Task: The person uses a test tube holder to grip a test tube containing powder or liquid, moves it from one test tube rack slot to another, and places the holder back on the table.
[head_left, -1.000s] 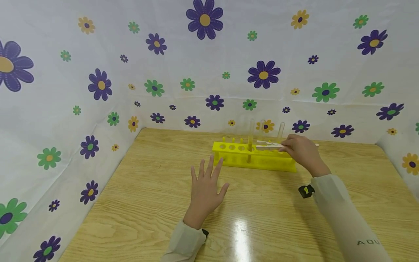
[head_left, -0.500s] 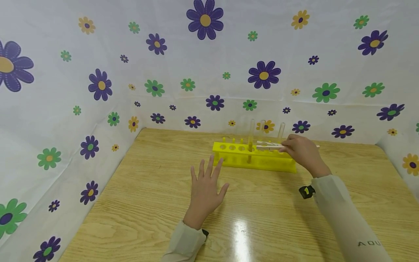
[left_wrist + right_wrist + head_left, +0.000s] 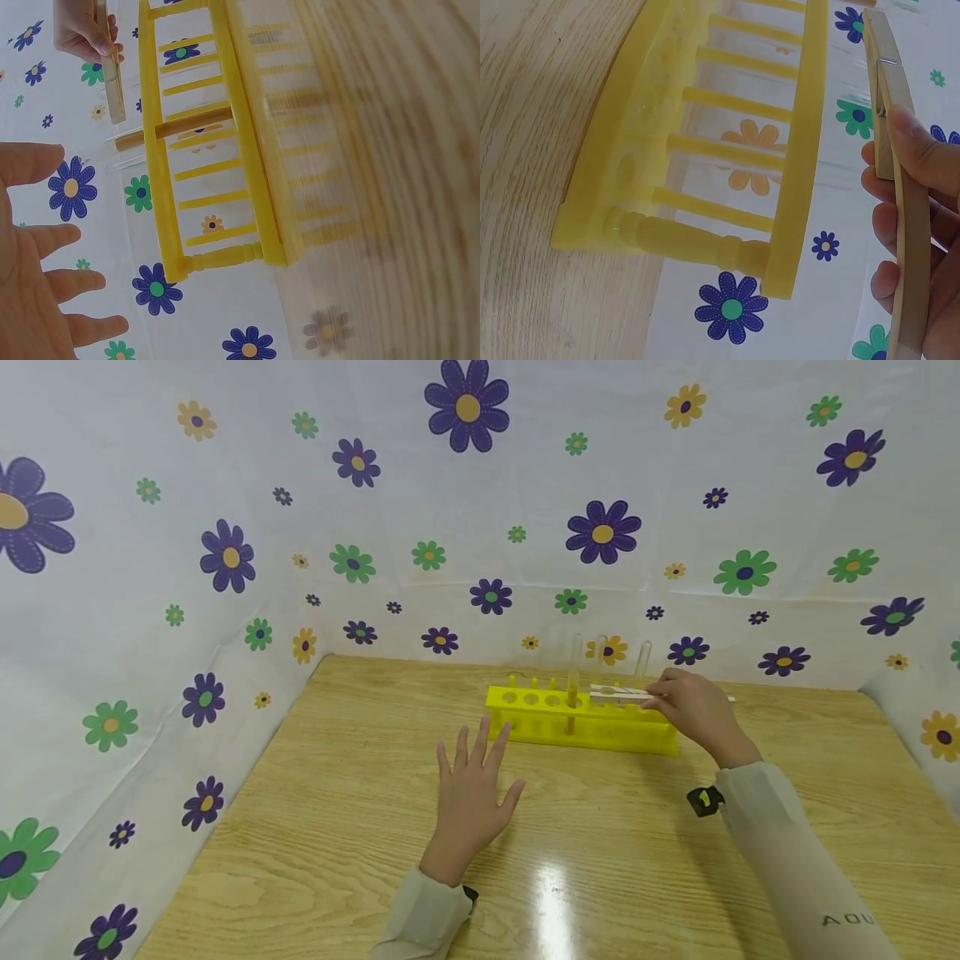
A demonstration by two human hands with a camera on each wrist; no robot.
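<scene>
My right hand (image 3: 693, 710) grips a wooden test tube holder (image 3: 911, 270) with a metal spring, thumb on one side and curled fingers on the other. The holder lies level over the right half of a yellow test tube rack (image 3: 622, 743), its tip just right of an upright test tube (image 3: 573, 672) containing amber liquid. Two clear test tubes (image 3: 643, 662) stand farther right in the rack, their lower parts partly hidden by the holder and hand. My left hand (image 3: 469, 806) is palm down with fingers spread, fingertips near the rack's left front, holding nothing.
The rack stands toward the back of a wood-grain table (image 3: 315, 827). White cloth with printed flowers (image 3: 420, 510) rises behind the table and along its sides. The rack's left holes (image 3: 531, 697) have no tubes in them.
The test tube holder has shifted very slightly to the right with my right hand, its tip drawing a little away from the amber tube. My left hand has stayed in place.
</scene>
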